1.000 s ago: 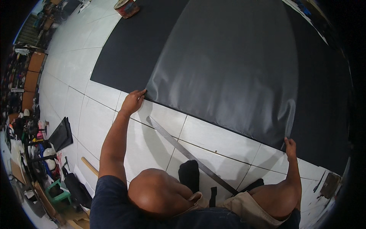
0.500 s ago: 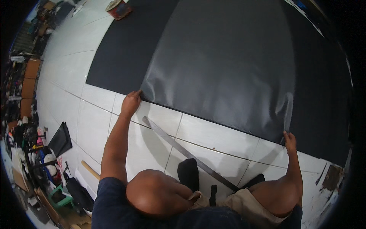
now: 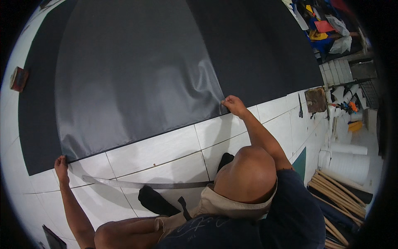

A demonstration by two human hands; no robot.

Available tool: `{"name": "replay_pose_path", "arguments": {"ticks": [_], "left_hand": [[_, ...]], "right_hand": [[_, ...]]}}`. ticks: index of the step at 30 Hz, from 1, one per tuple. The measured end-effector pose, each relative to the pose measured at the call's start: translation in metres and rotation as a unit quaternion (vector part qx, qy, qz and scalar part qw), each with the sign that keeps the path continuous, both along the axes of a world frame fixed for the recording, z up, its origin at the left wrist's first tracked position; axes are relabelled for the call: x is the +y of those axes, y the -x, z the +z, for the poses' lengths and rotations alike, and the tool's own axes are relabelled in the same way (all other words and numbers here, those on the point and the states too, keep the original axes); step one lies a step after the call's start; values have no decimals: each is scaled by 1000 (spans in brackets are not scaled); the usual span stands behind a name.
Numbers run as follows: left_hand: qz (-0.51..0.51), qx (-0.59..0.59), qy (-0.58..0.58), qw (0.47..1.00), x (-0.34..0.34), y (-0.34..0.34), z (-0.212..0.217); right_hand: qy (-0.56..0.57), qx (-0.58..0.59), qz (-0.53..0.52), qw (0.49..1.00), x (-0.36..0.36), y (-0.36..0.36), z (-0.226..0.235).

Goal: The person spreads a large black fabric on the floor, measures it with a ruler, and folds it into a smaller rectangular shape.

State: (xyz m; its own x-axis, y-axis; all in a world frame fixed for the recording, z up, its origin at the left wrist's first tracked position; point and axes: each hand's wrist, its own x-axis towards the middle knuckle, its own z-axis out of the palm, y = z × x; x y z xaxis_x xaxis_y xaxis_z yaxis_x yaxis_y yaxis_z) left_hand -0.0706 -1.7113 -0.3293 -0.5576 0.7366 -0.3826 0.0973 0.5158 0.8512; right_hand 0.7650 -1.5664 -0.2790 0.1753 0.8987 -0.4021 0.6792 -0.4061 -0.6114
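Observation:
A shiny dark grey sheet (image 3: 132, 79) lies over a wider matte black sheet (image 3: 257, 54) on the floor. My left hand (image 3: 61, 169) is closed on the near left corner of the shiny sheet. At its near right corner, my right hand (image 3: 235, 106) pinches the edge between thumb and fingers. Creases run up from both held corners, more strongly on the right. A long metal ruler (image 3: 145, 184) rests on the tiles between the sheets and my knees, its right end hidden behind my leg.
A round reddish tin-like object (image 3: 18, 79) sits on the black sheet's left edge. At right are scissors (image 3: 300, 106), a worn brown square plate (image 3: 316, 100), white rolls (image 3: 344, 164) and several long brown sticks (image 3: 338, 193). Coloured scraps (image 3: 325, 27) lie piled at far right.
The view has swung to the right, bringing the scraps, rolls and sticks into sight. Both hands keep hold of the shiny sheet's near corners.

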Motion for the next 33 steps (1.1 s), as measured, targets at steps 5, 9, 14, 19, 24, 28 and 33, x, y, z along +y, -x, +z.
{"name": "replay_pose_path", "arguments": {"ticks": [5,9,14,19,24,28,33], "left_hand": [[41,-145,23,988,-1,26,-19],[26,-158,34,987,0,34,-25],[5,-173,-22,985,-13,72,-33],[48,-200,-21,978,0,38,-40],[25,-175,11,984,3,47,-34],[96,-68,28,993,10,27,-37],[28,-92,-54,994,10,60,-36]], "right_hand": [[29,-64,43,997,1,7,11],[10,-17,31,999,0,4,4],[23,46,26,998,10,11,-7],[66,58,5,996,4,-4,-1],[79,102,-29,991,5,-3,1],[22,38,-1,999,-1,3,-2],[6,63,-6,998,7,12,-2]]}}
